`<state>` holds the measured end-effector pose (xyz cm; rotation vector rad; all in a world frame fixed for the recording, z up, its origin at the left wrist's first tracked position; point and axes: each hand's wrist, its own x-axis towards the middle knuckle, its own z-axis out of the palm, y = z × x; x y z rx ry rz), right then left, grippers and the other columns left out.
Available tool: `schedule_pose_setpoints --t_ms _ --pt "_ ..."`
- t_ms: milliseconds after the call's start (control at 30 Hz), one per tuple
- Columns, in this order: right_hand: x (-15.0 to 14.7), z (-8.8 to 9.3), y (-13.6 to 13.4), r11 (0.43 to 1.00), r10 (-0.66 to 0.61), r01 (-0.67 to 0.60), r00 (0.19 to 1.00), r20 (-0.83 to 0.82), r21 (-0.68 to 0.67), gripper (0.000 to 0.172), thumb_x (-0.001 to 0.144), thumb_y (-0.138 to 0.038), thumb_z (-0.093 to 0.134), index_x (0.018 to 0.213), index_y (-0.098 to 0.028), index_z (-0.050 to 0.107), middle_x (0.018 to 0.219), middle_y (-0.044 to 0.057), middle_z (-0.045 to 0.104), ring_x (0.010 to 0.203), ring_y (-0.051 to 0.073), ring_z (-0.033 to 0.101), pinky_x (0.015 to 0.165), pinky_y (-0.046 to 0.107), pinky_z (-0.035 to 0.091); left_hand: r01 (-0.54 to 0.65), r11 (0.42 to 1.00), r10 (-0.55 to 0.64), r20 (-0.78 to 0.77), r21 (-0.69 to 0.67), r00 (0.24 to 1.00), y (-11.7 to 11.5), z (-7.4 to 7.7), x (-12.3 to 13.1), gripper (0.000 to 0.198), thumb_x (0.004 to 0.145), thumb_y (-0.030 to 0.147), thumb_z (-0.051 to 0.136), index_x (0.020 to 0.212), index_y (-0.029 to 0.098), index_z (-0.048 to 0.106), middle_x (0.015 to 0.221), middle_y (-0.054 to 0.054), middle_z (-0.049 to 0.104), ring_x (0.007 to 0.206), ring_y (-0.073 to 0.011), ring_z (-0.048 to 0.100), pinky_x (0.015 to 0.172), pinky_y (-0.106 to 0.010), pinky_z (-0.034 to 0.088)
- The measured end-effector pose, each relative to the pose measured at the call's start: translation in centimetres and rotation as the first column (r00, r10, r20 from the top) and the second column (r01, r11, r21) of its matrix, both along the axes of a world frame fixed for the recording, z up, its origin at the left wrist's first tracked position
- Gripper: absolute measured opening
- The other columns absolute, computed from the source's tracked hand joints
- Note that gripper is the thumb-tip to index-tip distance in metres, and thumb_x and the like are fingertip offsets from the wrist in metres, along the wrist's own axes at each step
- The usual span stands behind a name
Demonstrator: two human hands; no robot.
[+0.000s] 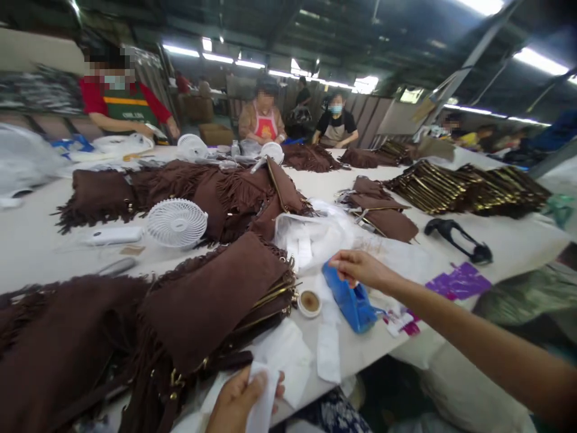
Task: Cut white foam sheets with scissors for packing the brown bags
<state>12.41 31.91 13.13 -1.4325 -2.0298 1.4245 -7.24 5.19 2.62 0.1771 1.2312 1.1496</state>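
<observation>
My left hand (241,400) is closed around a folded white strip (262,397) of paper or thin cloth at the table's front edge. My right hand (360,269) reaches in from the right, thumb and fingers pinched together; what lies between them is too small to make out. Just under it is a blue tape dispenser (349,300). A small round tub (309,303) with brown contents stands left of the dispenser. Below that lies another white strip (329,353). Beside my left hand, brown fringed bags (211,294) with gold zips are piled up.
A white fan (177,222) lies among further brown bags (243,192). Clear plastic bags (311,234) fill the middle. To the right are a black dispenser (460,239), purple plastic (460,281) and stacked gold-edged pieces (469,186). Several people work across the table.
</observation>
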Motion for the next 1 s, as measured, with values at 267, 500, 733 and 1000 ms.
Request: schedule_pose_setpoints --t_ms 267,500,733,1000 --pt "7.5 -13.3 -12.3 0.976 -0.073 0.028 0.976 0.206 0.216 0.02 0.082 -0.028 0.054 0.096 -0.016 0.06 0.065 0.003 0.064 0.064 0.021 0.061 0.062 0.03 0.042 0.193 0.979 -0.145 -0.456 0.06 0.878 2.1 -0.8 6.5 0.037 0.086 0.044 0.042 0.093 0.012 0.061 0.08 -0.008 0.069 0.075 -0.0211 0.064 0.067 -0.032 0.05" --pt "7.3 -17.0 -14.2 0.948 -0.181 0.108 0.956 0.23 0.298 0.044 0.087 -0.033 0.039 0.123 -0.007 0.044 0.088 0.013 0.066 0.084 0.029 0.063 0.08 0.04 0.045 0.406 0.913 -0.251 -0.845 -0.044 0.473 8.8 -2.6 11.4 0.025 0.081 0.031 0.046 0.065 0.017 0.059 0.07 -0.006 0.064 0.074 -0.0205 0.055 0.069 -0.031 0.038" --pt "8.3 -18.4 -16.5 0.926 -0.355 0.344 0.934 0.048 0.157 0.049 0.083 -0.039 0.045 0.127 -0.018 0.043 0.114 0.012 0.063 0.089 0.023 0.067 0.084 0.036 0.051 0.473 0.857 -0.353 -0.901 -0.203 0.253 10.1 -3.5 13.1 0.026 0.084 0.023 0.041 0.082 0.011 0.064 0.092 -0.016 0.064 0.087 -0.0244 0.057 0.079 -0.034 0.039" --pt "8.8 -20.4 -18.6 0.891 -0.431 0.426 0.902 -0.006 0.153 0.051 0.081 -0.044 0.051 0.127 -0.023 0.044 0.117 0.011 0.061 0.083 0.025 0.066 0.083 0.039 0.054 0.475 0.858 -0.359 -0.889 -0.194 0.285 9.6 -3.9 14.4 0.027 0.085 0.014 0.036 0.097 0.015 0.06 0.107 -0.012 0.059 0.098 -0.0184 0.056 0.089 -0.025 0.039"
